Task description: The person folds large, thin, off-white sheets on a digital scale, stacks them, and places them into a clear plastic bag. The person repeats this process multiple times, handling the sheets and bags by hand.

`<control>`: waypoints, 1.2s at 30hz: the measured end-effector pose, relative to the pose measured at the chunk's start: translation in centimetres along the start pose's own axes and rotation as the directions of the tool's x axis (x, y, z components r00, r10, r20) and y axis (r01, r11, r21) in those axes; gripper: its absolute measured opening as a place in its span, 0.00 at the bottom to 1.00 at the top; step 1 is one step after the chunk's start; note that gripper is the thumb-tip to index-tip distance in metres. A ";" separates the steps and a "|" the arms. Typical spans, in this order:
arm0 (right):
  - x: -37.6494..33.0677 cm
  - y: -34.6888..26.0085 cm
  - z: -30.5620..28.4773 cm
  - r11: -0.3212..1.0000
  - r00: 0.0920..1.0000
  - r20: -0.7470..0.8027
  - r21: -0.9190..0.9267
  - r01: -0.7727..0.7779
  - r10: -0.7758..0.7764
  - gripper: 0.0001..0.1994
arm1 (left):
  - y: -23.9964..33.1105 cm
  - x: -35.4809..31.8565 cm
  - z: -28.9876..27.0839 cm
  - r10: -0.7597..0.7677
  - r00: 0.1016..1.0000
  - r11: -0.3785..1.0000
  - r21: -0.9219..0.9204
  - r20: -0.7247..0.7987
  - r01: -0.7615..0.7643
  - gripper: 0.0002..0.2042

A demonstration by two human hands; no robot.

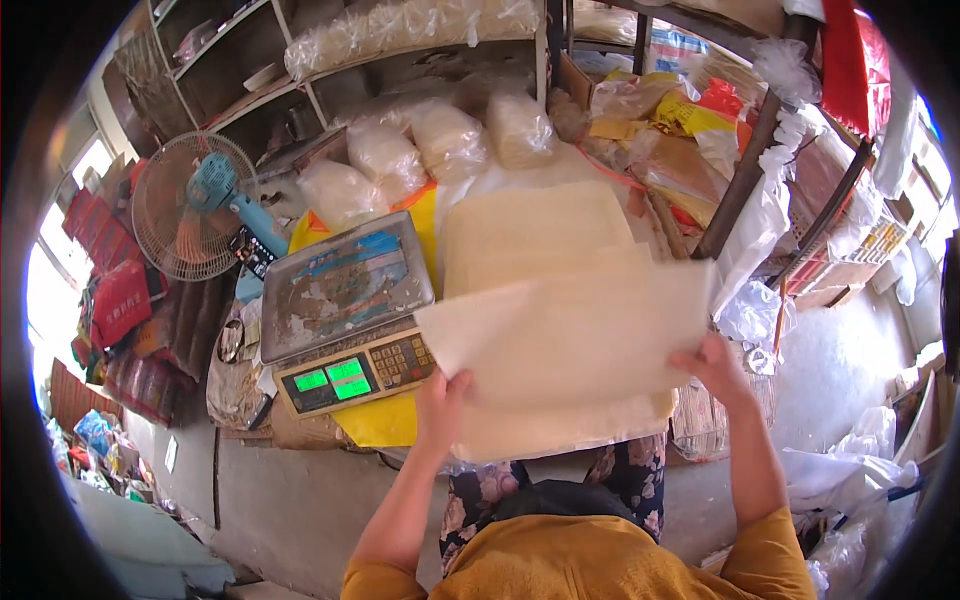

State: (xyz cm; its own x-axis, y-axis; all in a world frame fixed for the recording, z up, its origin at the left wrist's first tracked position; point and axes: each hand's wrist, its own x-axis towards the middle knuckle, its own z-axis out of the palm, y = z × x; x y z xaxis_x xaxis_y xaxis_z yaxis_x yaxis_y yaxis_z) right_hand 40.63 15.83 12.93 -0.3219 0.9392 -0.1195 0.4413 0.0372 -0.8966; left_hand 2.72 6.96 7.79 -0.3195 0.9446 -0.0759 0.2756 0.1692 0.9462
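Between my two hands a thin, cream-coloured sheet point(590, 325) is held up, tilted, its left corner folding over. My left hand point(440, 408) pinches its lower left edge, thumb on top. At the right edge, my right hand point(714, 368) grips it between thumb and fingers. Beneath lies a stack of similar pale sheets point(535, 222), partly covered by the raised one; its near part shows below my hands. I cannot tell what material the sheets are. Close to my left hand stands a digital weighing scale point(345, 285) with a worn metal platform and lit green displays.
Behind the stack sit several clear bags of pale contents point(445, 140). A blue desk fan point(212, 185) stands left of the scale. Yellow sheeting point(385, 420) lies under the scale. A dark post point(740, 170) rises at the right, near plastic bags point(755, 310). Shelving point(225, 70) lines the back.
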 end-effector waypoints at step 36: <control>-1.5 -9.5 10.0 0.382 0.543 0.202 -0.518 0.765 -0.815 0.19 | -2.6 0.6 0.6 0.514 0.740 0.765 -0.157 -0.434 -0.624 0.39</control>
State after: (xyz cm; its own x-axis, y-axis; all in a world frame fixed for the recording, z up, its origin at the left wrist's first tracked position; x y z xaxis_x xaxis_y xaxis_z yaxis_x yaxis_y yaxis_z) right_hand 28.58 10.69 17.35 -0.7035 0.4108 0.5800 0.3561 0.9100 -0.2126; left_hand 2.37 7.31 5.05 -0.4882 0.6634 0.5671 0.2682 -0.5043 0.8208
